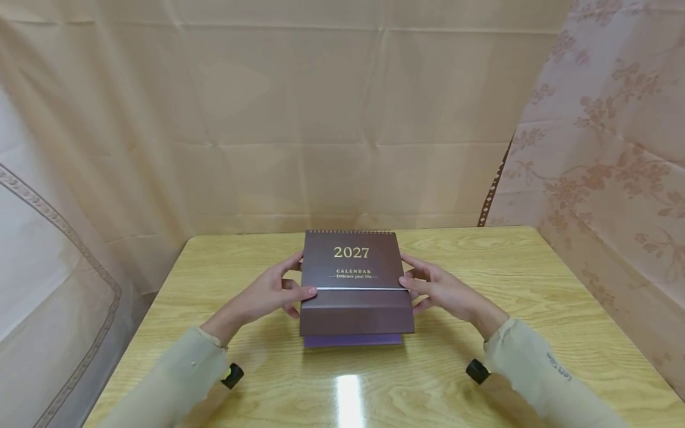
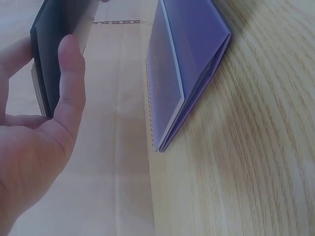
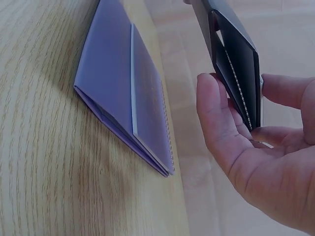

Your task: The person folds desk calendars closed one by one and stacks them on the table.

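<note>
Both hands hold a dark brown desk calendar [image 1: 353, 309], marked 2027 in gold, with a spiral binding along its far edge. My left hand [image 1: 270, 291] grips its left side, thumb on the front face. On the right side my right hand [image 1: 444, 291] grips it the same way. The wrist views show the brown calendar [image 3: 236, 69] raised off the table. Below it a purple spiral-bound calendar [image 2: 192, 39] stands on the table; in the head view only its near strip [image 1: 353, 340] shows, the rest hidden.
The calendars are over the middle of a wood-grain table [image 1: 241, 380]. A beige curtain [image 1: 321, 119] hangs at the table's far edge. Patterned cloth [image 1: 615, 148] hangs at the right, and a white cloth with a brown band [image 1: 48, 267] at the left.
</note>
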### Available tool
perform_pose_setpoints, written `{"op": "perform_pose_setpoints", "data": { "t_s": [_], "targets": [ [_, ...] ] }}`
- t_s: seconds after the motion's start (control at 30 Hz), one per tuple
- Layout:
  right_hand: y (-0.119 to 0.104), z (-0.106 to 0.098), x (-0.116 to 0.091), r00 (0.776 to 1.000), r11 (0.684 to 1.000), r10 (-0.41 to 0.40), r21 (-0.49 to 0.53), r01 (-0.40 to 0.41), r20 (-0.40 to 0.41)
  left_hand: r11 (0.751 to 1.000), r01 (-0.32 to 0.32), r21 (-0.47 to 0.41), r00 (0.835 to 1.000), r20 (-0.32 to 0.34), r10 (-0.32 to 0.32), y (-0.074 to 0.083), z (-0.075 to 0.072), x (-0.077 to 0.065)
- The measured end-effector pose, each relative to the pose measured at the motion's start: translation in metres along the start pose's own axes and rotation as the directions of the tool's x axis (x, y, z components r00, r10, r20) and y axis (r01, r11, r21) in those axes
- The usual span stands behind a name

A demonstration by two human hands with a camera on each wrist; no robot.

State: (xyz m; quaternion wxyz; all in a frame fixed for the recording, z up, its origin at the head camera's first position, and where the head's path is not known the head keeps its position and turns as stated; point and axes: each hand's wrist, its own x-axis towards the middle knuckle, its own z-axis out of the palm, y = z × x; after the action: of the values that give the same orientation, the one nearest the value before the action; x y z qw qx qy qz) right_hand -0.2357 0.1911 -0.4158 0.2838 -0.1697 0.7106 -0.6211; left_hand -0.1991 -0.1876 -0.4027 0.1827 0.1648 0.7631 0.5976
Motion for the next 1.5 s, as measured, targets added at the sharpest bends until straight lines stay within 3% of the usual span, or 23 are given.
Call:
{"op": "perform_pose_setpoints", "data": {
  "t_s": [0.43, 0.6, 0.9, 1.23, 1.5],
  "targets": [
    [0.003, 0.003, 0.003, 1.000, 0.999, 0.018, -0.032, -0.018, 0.000, 0.993, 0.110, 0.035, 0.993, -0.045, -0.108, -0.006, 0.000, 0.003],
    [0.008, 0.003, 0.008, 0.999, 0.999, 0.033, -0.036, -0.033, 0.004, 0.992, 0.128, 0.019, 0.990, -0.054, -0.127, -0.010, -0.001, 0.006],
    [0.020, 0.007, 0.015, 0.999, 0.998, 0.041, -0.043, -0.040, 0.024, 0.983, 0.169, 0.074, 0.984, -0.068, -0.164, -0.017, 0.002, 0.008],
    [0.027, 0.006, 0.020, 0.997, 0.991, 0.081, -0.109, -0.079, 0.017, 0.978, 0.178, 0.112, 0.983, -0.062, -0.172, -0.026, 0.008, 0.017],
    [0.031, 0.008, 0.027, 0.995, 0.977, 0.103, -0.190, -0.101, 0.001, 0.955, 0.181, 0.235, 0.982, -0.087, -0.165, -0.035, 0.015, 0.026]
  ]
}}
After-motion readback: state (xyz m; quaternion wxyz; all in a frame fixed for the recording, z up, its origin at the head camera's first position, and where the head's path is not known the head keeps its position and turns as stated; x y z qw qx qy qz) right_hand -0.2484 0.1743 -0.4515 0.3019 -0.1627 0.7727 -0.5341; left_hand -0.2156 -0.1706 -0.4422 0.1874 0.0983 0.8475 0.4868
